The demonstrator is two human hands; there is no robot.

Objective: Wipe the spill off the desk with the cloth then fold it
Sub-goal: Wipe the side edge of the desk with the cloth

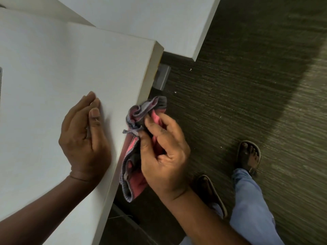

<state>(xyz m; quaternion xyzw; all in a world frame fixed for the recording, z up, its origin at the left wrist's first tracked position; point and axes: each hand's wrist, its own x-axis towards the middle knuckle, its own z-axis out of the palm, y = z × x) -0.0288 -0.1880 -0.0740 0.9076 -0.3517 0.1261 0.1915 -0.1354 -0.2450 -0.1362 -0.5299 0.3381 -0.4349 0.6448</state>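
Right hand pinched the bunched cloth just off the desk edge, at 3 o'clock from the left hand, which lay flat, fingers together. No spill visible, possibly glare. Risk: hanging folds could snag the edge, or the loose pinch could drop the cloth.

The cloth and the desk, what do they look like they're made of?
The cloth looks like soft woven or knit fabric, pink with grey stitched edging; it bunches limply in the right hand. The desk looks like white matte laminated board, judging by its flat, paler edge band, though that's uncertain.
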